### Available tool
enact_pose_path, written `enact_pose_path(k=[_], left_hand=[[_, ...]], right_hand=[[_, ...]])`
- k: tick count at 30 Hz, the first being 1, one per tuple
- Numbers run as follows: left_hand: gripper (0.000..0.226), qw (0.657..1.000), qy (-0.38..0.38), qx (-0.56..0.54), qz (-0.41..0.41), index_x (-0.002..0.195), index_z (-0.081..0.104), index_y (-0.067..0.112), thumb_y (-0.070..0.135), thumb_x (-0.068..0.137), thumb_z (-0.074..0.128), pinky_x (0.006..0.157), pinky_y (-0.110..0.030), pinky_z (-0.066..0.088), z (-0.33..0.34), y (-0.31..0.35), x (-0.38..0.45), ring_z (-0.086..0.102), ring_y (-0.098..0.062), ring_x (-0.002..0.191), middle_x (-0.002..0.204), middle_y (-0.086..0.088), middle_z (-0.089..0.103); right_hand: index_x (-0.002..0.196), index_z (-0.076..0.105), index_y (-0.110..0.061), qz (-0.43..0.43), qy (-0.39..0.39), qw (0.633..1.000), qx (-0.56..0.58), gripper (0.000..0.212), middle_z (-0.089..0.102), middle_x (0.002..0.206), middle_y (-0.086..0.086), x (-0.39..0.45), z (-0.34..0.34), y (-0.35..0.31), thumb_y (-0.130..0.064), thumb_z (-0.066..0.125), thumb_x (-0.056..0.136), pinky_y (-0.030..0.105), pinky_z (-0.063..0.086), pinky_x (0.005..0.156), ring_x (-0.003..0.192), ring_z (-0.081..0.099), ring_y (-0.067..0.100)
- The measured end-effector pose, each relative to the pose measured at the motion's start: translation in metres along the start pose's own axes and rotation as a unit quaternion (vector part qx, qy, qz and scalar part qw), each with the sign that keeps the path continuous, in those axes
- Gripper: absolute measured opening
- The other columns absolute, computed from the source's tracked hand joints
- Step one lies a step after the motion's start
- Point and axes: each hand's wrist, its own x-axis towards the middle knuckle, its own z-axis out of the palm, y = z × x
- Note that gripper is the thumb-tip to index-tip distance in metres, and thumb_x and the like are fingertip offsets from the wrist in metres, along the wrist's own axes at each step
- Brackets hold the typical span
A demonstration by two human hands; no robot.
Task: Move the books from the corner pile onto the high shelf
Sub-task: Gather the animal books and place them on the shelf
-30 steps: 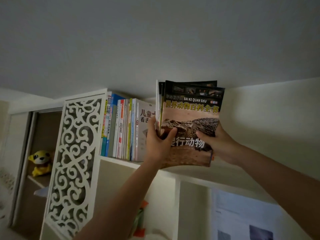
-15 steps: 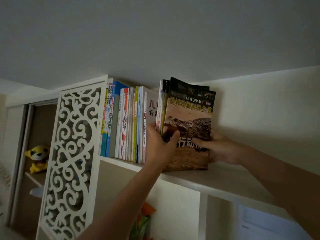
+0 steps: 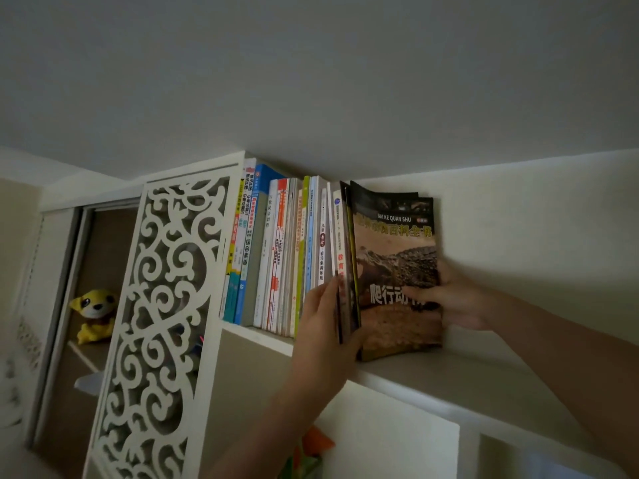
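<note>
While both arms reach up from below, the left hand (image 3: 323, 326) wraps the near edge of a small bundle of books (image 3: 394, 271), its palm against the spines and its fingers (image 3: 332, 288) lying straight up along the bundle's left side, next to the row of books (image 3: 276, 257) already standing on the high shelf (image 3: 449, 382). The right hand (image 3: 453, 299) comes in from the right with the forearm sloping up; its thumb lies flat across the front cover with the crocodile picture, and its other fingers are hidden behind the bundle, so it pinches the books between thumb and fingers. The bundle stands upright on the shelf, bottom edge on the board, just right of the row. A white carved panel (image 3: 162, 323) stands left of the books, and a yellow plush toy (image 3: 93, 314) sits in the cupboard beyond.
</note>
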Motion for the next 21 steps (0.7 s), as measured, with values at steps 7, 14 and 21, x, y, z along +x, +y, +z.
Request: enact_pose_path(k=[7,14,21], left_hand=[[0.070,0.982,0.067,0.164,0.073,0.145,0.038,0.019,0.025,0.084,0.072,0.107,-0.035,0.037,0.001,0.000,-0.006,0.030,-0.022,0.136,0.147,-0.006,0.031],[0.075,0.979,0.027,0.152,0.130,0.152,0.021,0.020,0.024,0.090,0.063,0.113,-0.026,0.019,-0.007,-0.002,0.000,0.019,-0.012,0.141,0.155,0.003,0.023],[0.068,0.977,0.039,0.146,0.152,0.144,0.039,0.025,0.021,0.084,0.071,0.109,-0.021,0.026,-0.015,-0.005,0.008,0.037,-0.013,0.132,0.150,0.006,0.038]], right_hand=[[0.096,0.054,-0.016,-0.078,0.149,0.930,-0.327,0.044,0.065,0.092,0.005,-0.006,0.011,-0.003,-0.035,0.082,0.069,0.032,0.053,0.069,0.079,0.061,0.015],[0.146,0.015,-0.040,-0.045,0.058,0.931,-0.357,0.110,0.049,0.137,-0.006,-0.027,0.047,-0.032,-0.075,0.070,0.057,0.038,0.053,0.091,0.120,0.054,0.024],[0.146,-0.012,-0.053,-0.051,0.085,0.928,-0.360,0.093,0.026,0.158,-0.006,-0.023,0.099,-0.038,-0.077,0.048,0.079,0.037,0.037,0.107,0.136,0.042,0.026]])
